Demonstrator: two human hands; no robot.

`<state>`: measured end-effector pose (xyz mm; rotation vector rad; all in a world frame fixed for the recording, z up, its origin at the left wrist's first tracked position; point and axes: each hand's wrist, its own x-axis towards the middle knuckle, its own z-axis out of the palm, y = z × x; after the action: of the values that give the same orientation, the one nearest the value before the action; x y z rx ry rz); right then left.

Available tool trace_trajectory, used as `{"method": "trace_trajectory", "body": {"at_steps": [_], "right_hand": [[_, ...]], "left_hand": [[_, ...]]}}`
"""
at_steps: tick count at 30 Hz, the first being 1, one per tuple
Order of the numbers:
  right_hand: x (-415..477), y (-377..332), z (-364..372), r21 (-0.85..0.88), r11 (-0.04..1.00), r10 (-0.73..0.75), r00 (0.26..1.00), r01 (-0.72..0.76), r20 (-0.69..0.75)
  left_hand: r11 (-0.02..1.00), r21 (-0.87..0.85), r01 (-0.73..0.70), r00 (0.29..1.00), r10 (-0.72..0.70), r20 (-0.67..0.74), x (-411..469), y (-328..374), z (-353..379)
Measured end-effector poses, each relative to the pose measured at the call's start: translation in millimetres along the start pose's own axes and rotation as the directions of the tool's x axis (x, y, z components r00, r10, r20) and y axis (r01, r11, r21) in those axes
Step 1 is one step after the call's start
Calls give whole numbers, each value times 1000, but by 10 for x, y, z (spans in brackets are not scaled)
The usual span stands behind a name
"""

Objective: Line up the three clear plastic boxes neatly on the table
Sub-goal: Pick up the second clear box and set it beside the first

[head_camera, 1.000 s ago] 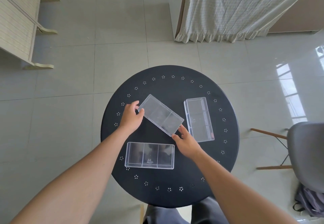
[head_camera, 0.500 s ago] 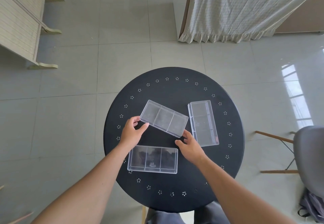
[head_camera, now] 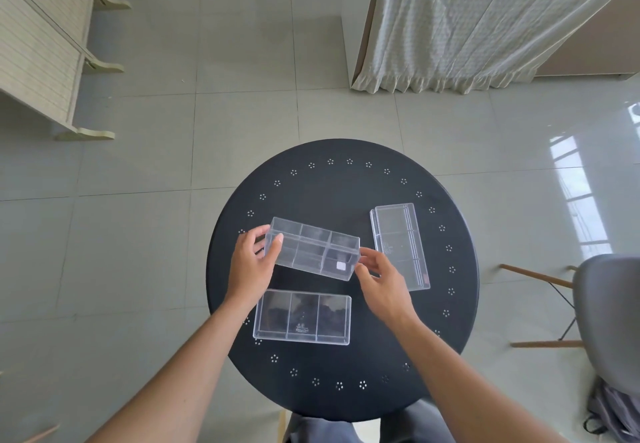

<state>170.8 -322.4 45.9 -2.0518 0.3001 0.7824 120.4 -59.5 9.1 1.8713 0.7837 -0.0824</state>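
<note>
Three clear plastic boxes with dividers are over the round black table (head_camera: 343,186). The middle box (head_camera: 313,252) is lifted and tipped so its side faces me; my left hand (head_camera: 254,267) grips its left end and my right hand (head_camera: 379,280) holds its right end. A second box (head_camera: 302,316) lies flat near me, its long side running left to right. The third box (head_camera: 400,246) lies flat at the right, its long side running away from me.
A grey chair (head_camera: 606,321) with wooden legs stands at the right, a bag on the floor beneath it. A curtain (head_camera: 485,20) hangs at the back right and a wooden cabinet (head_camera: 38,54) stands at the left. The floor is tiled.
The middle box lay slanted on the table; both hands have turned it nearly level with the near box and tipped it up off the surface. The other two boxes have not moved.
</note>
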Motion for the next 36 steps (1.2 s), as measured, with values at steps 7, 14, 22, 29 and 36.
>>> {"method": "trace_trajectory", "body": {"at_steps": [7, 14, 22, 29, 36], "right_hand": [[44, -23, 62, -127, 992, -10, 995, 22, 97], [204, 32, 134, -172, 985, 39, 976, -2, 214], [159, 120, 54, -160, 986, 78, 988, -57, 132], [-39, 548, -255, -216, 971, 123, 988, -101, 91], [-71, 942, -680, -193, 962, 189, 982, -191, -27]], "left_hand": [[992, 114, 62, 992, -74, 99, 10, -151, 40], [982, 98, 163, 971, -178, 162, 28, -259, 72], [975, 140, 174, 981, -184, 62, -9, -129, 142], [982, 190, 1, 999, -11, 51, -122, 266, 361], [985, 133, -111, 971, 78, 226, -247, 639, 903]]}}
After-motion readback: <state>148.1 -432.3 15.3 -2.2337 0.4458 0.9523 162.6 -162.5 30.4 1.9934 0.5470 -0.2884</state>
